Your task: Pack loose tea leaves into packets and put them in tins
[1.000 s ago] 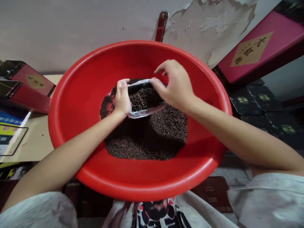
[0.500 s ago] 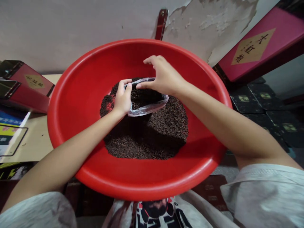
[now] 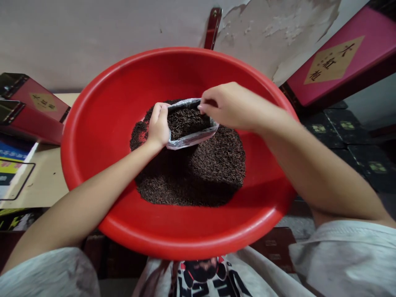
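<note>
Red basin (image 3: 102,123) fills the view; dark loose tea leaves (image 3: 192,177) heaped at its bottom. Small clear plastic bag (image 3: 188,123) sits on the heap, mouth up, partly filled. Left hand (image 3: 158,126): fingers clamped on the bag's left rim. Right hand (image 3: 230,105): fingers pinched together at the far rim. Judged step: filling the bag. Next move calls for holding the mouth open and steady.

Soft even light, fisheye-warped edges.
</note>
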Motion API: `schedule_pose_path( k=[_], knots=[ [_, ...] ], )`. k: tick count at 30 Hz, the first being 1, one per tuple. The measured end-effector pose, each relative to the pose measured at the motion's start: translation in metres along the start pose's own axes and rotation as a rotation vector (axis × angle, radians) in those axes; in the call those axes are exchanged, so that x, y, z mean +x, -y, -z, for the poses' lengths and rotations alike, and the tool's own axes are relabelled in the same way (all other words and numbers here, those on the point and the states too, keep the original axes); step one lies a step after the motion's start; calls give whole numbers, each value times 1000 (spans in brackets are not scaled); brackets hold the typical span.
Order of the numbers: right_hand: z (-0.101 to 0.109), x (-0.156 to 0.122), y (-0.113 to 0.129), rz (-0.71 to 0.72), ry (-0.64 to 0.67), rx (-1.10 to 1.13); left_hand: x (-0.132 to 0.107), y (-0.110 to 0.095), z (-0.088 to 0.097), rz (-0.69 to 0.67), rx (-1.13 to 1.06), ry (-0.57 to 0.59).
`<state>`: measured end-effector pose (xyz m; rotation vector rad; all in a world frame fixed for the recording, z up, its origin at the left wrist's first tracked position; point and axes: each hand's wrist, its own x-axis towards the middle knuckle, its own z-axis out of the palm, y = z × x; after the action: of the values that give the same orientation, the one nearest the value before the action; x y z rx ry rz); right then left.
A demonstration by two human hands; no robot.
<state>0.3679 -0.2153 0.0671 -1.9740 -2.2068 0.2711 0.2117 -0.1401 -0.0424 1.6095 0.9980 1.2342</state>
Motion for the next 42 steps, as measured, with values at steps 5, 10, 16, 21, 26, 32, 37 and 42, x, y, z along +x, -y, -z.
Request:
schedule_pose_path(
  k=[5,10,16,21,26,32,37,42],
  knots=[
    [2,-1,-14,27,274,204,0,1,-1,-11,-6,7],
    [-8,3,-11,47,57,215,-2,0,-1,-14,28,-4],
    [5,-10,-7,107,116,319,1,2,0,8,4,-1],
    [-17,-9,11,285,224,237,1,3,-1,25,-13,7],
    [-28,-5,12,342,131,257,1,2,-2,22,1,-4],
    [-34,-4,2,464,73,159,1,1,-3,35,-1,-14],
    [-43,-1,2,509,43,66,2,-2,-2,70,-10,-16],
    [-38,-7,9,497,2,-61,3,-6,-2,117,1,-22]
  ],
)
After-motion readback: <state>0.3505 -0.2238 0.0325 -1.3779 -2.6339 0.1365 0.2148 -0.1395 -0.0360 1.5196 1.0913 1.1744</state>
